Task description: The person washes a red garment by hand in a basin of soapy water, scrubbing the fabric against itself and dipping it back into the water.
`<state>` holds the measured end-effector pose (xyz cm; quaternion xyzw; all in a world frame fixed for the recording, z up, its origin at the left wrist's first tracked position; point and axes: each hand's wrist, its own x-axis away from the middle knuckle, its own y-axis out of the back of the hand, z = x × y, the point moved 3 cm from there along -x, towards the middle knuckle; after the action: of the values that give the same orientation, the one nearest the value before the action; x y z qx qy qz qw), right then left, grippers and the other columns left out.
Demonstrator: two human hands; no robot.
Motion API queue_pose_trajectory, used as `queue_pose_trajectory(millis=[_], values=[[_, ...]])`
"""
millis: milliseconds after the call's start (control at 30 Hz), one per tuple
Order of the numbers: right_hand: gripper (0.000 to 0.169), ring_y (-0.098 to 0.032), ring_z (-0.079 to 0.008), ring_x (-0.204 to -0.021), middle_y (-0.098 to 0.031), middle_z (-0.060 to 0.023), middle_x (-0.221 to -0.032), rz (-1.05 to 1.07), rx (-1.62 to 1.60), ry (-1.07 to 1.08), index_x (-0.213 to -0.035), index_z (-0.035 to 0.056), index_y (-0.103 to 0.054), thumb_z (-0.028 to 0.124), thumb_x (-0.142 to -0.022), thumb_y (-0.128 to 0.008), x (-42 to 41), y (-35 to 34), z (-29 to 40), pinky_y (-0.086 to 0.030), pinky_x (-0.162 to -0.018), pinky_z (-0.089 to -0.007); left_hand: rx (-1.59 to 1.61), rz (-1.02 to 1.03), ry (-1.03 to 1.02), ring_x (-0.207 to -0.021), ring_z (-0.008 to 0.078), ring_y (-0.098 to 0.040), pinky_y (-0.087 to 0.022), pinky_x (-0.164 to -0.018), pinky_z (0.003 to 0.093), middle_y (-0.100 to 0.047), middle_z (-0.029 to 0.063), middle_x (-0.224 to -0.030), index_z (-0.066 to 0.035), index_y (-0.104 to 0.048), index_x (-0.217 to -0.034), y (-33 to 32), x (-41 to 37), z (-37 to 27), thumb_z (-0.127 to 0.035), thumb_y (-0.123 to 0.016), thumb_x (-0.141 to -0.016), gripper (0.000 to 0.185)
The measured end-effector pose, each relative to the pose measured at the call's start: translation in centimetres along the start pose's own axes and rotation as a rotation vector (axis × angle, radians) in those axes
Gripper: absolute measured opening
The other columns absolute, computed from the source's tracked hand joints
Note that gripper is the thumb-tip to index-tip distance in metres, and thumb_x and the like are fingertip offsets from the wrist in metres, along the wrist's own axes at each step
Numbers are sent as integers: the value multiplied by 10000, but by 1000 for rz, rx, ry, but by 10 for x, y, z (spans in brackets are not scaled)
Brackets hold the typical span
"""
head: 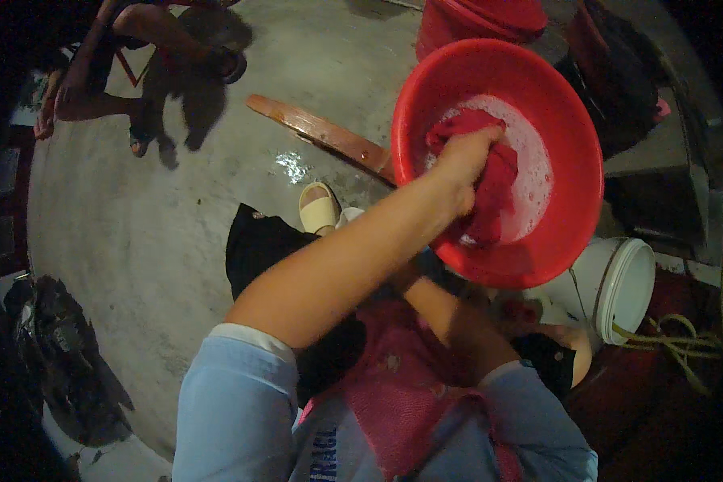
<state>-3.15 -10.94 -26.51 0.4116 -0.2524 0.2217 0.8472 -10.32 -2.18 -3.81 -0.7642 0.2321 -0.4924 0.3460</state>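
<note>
My left hand (471,155) reaches across into a red plastic basin (569,235) and grips a wet red cloth (497,190). Soapy water (535,175) with foam lies around the cloth. The basin looks tilted towards me. Below my left forearm, my right hand (406,272) is at the basin's near lower side, in shadow and mostly hidden; whether it holds the basin cannot be told.
Beneath the basin, a wooden board (325,134) sticks out leftward. A red bucket (443,27) stands behind it. On its side lies a white plastic bucket (599,283) beside yellow rope (675,337). Another person's legs (105,108) are at upper left, a dark bag-like thing (66,361) at lower left.
</note>
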Motion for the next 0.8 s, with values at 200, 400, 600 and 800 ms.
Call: queue_pose_trajectory(millis=[200,400,600,800], values=[[458,-469,-325,-1056,-487,-180,-1158,-97,-17,63,-1185,75,-461,177,-745,-538,16,16,16,-434,-806,-389,-23,-37,-41,-759,293,-547,-478,-656,436,-565,142,-872,-42,-498,-1018,3,7,-4,-319,-516,-825,338],[451,-457,-352,-1072,-470,-192,-1174,137,35,346,-1180,86,-468,161,-741,-541,172,93,60,-447,-797,-411,-12,-41,-12,-704,246,-556,-473,-604,417,-561,97,-824,-66,-496,-969,-1,-4,4,-224,-544,-798,237],[365,-562,-284,-933,-573,-152,-984,207,16,498,-1068,59,-554,140,-717,-611,294,227,35,-460,-748,-391,-119,-90,-30,-695,265,-567,-485,-630,418,-598,117,-808,-75,-564,-935,0,-18,16,-328,-522,-820,281],[390,-557,-172,-872,-588,-62,-961,-930,-108,339,-1019,38,-566,174,-668,-669,378,397,83,-445,-781,-317,-164,-22,-95,-916,299,-539,-454,-776,456,-568,175,-1017,8,-506,-1098,4,-13,14,-271,-510,-816,397]])
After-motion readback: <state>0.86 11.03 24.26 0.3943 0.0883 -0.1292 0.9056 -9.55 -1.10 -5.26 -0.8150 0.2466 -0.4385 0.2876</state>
